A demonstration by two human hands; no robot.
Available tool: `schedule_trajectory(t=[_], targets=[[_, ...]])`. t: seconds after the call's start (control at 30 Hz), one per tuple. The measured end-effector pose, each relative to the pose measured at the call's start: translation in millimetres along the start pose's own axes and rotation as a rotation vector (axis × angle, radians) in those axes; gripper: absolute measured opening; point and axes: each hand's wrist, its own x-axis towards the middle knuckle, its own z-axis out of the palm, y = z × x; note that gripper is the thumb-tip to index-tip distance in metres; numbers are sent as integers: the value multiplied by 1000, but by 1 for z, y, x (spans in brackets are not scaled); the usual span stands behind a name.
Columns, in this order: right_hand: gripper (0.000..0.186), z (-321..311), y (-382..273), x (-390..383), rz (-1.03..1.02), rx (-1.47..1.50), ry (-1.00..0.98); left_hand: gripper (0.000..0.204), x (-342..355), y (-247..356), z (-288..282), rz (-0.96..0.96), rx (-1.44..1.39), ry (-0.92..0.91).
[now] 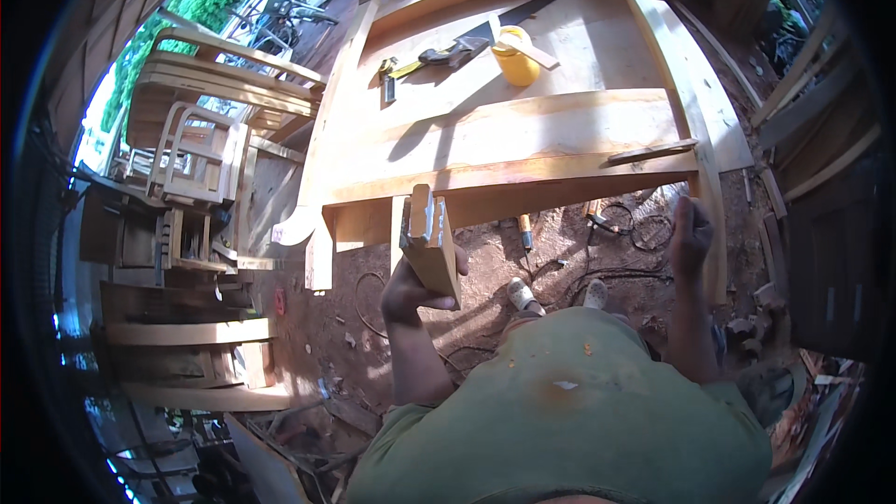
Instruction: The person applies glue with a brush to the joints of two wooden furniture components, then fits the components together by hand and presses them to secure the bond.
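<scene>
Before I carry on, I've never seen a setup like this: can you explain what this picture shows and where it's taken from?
There is no machine here, only a person's two bare hands. The one picture comes from a wide fisheye camera on the person's head, looking down, so straight edges bend near the rim. Picture left is the person's left.

The left hand holds a wooden piece with white smears at its upper end. The right hand is raised, fingers curled; whether it holds anything is unclear.

Ahead stands a large wooden frame. On its panel lie a long dark blade and a yellow pot with a flat wooden stick across its top.
</scene>
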Motion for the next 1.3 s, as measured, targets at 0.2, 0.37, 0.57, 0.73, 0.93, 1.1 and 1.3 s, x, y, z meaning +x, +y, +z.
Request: schedule_trajectory(t=[0.2, 0.37, 0.57, 0.73, 0.93, 1.1, 1.3], targets=[[31, -11, -4, -23, -64, -84, -69, 63, 43, -37, 28, -32, 200, 62], [25, -29, 7, -37, 18, -85, -117, 59, 83, -74, 59, -49, 254, -27], [36, -33, -11, -50, 35, -212, -320, 56, 117, -120, 115, -10, 249, -81], [51, -26, 28, -80, -71, -439, -476, 46, 133, -149, 204, -88, -119, -158], [63, -52, 66, -114, 317, 99, -386, 35, 129, -195, 231, -212, 7, -165], [79, -54, 62, -126, 503, 245, -387, 33, 117, -208, 218, -303, 38, -50], [70, -13, 38, -114, 532, -1, -642, 35, 106, -214, 159, -247, -10, 228]])
